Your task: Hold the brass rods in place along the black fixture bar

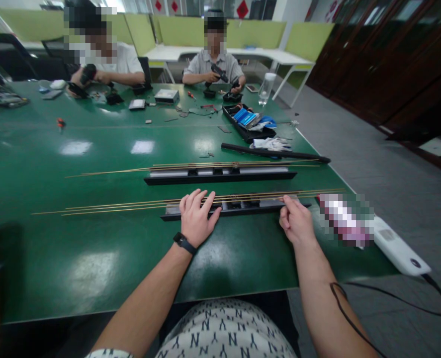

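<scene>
A black, grey-topped long bar (268,208) lies across the table in front of me, with several thin gold-coloured rods (112,206) resting along its top and reaching past both ends. My left hand (198,214), wearing a dark watch (185,242), lies over the left half of the bar. Its fingers are spread across the rods, and the palm hides what is under it. Toward the bar's right end, my right hand (297,219) is closed, fingers curled and index fingertip at the rods. Whether it pinches a rod cannot be made out.
Beyond lies a second long bar (220,176) topped with similar rods. Behind it are a black tube (272,151), gloves (270,144) and a black tray (238,124). A white corded device (399,246) rests at the right edge. Two people work across the table; an arm shows at left.
</scene>
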### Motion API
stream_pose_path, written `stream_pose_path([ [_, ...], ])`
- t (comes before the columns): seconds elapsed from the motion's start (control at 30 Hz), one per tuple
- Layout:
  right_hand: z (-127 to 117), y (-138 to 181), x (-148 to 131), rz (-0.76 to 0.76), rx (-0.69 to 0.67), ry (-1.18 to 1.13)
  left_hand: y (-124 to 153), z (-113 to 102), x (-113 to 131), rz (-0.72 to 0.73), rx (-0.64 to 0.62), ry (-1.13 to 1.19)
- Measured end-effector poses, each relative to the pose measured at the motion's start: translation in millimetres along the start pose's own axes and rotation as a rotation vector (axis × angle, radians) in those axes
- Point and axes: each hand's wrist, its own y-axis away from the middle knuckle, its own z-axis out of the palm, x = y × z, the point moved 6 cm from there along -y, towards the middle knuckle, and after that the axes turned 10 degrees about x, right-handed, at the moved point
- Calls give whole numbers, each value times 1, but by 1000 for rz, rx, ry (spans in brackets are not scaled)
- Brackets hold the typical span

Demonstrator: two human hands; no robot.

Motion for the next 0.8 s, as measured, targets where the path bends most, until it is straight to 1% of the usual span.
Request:
stream_pose_path([
  [0.1, -3, -2, -2, -7, 33, -21, 0, 0, 0, -1, 1, 1],
  [0.27, -16, -9, -6, -35, 162, -79, -1, 0, -1, -12, -10, 5],
  [0.37, -19, -10, -8, -56, 201, -83, -1, 0, -1, -9, -9, 6],
  [0.63, -23, -13, -11, -90, 264, -100, -1, -1, 0, 3, 2, -12],
  [0.8, -22, -13, -9, -86, 234, -90, -1, -1, 0, 0, 1, -12],
])
